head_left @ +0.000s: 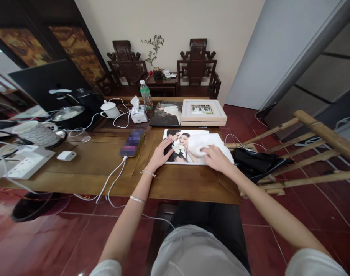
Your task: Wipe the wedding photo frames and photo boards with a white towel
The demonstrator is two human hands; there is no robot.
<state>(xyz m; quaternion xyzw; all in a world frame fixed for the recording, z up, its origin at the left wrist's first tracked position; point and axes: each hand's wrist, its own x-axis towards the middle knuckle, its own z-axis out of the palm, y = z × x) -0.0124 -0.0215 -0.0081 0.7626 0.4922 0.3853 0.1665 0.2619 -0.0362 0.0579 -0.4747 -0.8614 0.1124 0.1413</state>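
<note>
In the head view, the left hand is resting open, fingers spread, on the left side of a couple's photo that is lying flat on a wooden surface. The right hand is bending its fingers onto a white cloth covering the photo's right side; whether they are pinching it cannot be told. The photo is looking stiff, light and smooth, probably easily smudged, its edges offering the safest hold; the cloth is seeming soft, likely yielding to a pinch anywhere.
</note>
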